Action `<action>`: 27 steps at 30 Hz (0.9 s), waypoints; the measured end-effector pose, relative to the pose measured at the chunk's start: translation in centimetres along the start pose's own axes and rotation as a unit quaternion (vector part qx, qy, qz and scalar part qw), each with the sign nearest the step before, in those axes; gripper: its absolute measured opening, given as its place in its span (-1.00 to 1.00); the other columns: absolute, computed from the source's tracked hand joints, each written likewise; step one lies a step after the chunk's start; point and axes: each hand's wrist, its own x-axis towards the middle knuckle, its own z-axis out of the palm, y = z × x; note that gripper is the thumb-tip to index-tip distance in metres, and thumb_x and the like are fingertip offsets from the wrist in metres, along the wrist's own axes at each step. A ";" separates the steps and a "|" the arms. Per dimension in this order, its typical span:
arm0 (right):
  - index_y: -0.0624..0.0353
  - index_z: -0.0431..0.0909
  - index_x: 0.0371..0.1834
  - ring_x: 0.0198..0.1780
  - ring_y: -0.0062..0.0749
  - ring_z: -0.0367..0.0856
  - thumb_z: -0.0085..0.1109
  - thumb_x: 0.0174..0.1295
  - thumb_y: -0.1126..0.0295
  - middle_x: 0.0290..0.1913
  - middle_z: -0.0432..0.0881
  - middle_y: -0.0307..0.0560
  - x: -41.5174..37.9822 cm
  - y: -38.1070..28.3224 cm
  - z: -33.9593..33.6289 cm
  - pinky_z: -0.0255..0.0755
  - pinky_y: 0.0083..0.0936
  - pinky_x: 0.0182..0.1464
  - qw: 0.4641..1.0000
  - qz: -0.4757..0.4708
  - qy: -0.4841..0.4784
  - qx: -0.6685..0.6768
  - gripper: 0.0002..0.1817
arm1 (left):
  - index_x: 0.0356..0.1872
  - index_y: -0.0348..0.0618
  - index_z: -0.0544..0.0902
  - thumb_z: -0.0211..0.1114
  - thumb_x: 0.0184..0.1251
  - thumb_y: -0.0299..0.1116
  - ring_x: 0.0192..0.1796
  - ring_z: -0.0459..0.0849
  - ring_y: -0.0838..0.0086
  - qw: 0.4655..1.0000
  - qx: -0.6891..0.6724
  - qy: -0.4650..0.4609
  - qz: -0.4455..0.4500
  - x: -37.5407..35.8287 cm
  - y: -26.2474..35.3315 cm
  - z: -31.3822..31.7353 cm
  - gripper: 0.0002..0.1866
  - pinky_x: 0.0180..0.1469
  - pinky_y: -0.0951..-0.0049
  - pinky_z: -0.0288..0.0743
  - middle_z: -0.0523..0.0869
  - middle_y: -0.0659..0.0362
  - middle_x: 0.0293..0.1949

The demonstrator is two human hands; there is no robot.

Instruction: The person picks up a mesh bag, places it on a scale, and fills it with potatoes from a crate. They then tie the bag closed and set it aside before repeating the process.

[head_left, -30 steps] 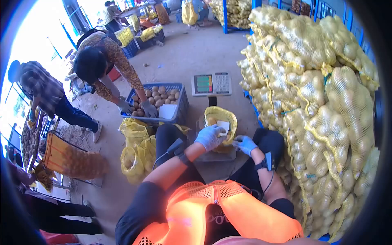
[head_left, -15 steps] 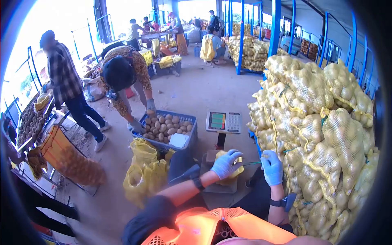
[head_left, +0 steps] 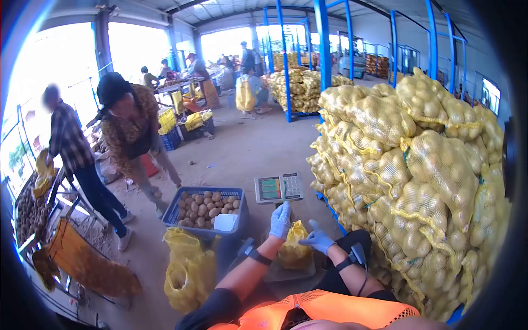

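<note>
Blue gloves cover both hands, near the centre of the frame. Left hand (head_left: 280, 221): raised just in front of the scale display (head_left: 279, 188), fingers drawn together and pointing up; whether they pinch anything, I cannot tell. Right hand (head_left: 317, 237): open, thumb and fingers spread, at the right side of the small bag (head_left: 295, 252); contact with the mesh cannot be made out.

The small bag, yellow mesh and filled, stands upright on the scale platform (head_left: 287, 273), between my forearms, its top gathered to a peak. The display sits above it in the frame, tilted, screen at left and keypad at right.

Left of the display: blue crate (head_left: 204, 234) of round brown produce, a white card (head_left: 225, 222) lying on the contents at the near right corner. Below the crate, yellow mesh bags (head_left: 188, 269) lie on the floor, one with its mouth open toward me.

Right side of frame: a tall stack of filled mesh sacks (head_left: 434, 181). Upper left: one person (head_left: 129, 129) leans behind the crate; another, in a plaid shirt (head_left: 70, 137), stands at a rack of produce. Lower left: an orange sack (head_left: 88, 261), filled and slanting.
</note>
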 end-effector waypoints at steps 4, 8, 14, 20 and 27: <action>0.33 0.22 0.23 -0.14 -0.10 0.61 0.38 -0.03 -0.02 -0.18 0.63 0.07 13.5 21.1 13.5 0.46 -0.24 -0.15 0.978 -0.179 0.074 -0.071 -0.12 | -0.59 -0.02 0.41 0.05 0.45 -0.14 -0.64 0.24 0.72 0.992 0.067 -0.097 -0.041 -1.2 -1.1 5.3 -0.64 -0.60 0.60 0.05 0.32 0.40 -0.68; 0.19 0.52 -0.18 -0.58 -0.38 0.55 0.28 0.11 0.05 -0.52 0.59 -0.14 5.7 5.7 5.3 0.36 -0.43 -0.59 0.958 0.252 0.001 0.135 -0.57 | -0.61 -0.02 0.41 0.02 0.46 -0.13 -0.67 0.25 0.67 0.995 0.042 -0.091 -0.019 1.4 -0.9 4.9 -0.61 -0.60 0.59 0.10 0.36 0.34 -0.70; -0.02 0.46 -0.27 -0.82 -0.66 0.17 0.19 0.24 0.27 -0.76 0.31 -0.42 4.8 6.8 5.0 0.01 -0.67 -0.76 0.834 0.121 -0.085 0.532 -0.88 | -0.59 -0.05 0.44 0.00 0.46 -0.15 -0.60 0.31 0.65 0.979 0.101 0.162 0.076 7.3 -4.5 -5.1 -0.62 -0.53 0.61 0.20 0.40 0.34 -0.67; -0.15 0.38 -0.61 -0.80 -0.64 0.20 0.21 0.20 0.25 -0.76 0.32 -0.45 7.4 8.9 7.2 0.10 -0.63 -0.76 0.562 0.204 -0.010 0.802 -0.74 | -0.51 -0.31 0.54 0.02 0.42 -0.24 -0.54 0.40 0.53 0.841 0.537 0.067 0.002 -3.6 -16.3 -16.6 -0.63 -0.46 0.40 0.33 0.50 0.23 -0.63; -0.03 0.49 -0.53 -0.57 -0.44 0.55 0.23 0.13 0.36 -0.56 0.55 -0.25 7.4 4.6 10.4 0.46 -0.53 -0.60 0.571 0.310 0.232 0.724 -0.87 | -0.47 -0.13 0.62 0.15 0.21 -0.23 -0.22 0.63 0.14 0.691 0.685 -0.224 0.046 -11.1 -17.4 -0.7 -0.78 -0.20 0.27 0.48 0.64 -0.03 -0.35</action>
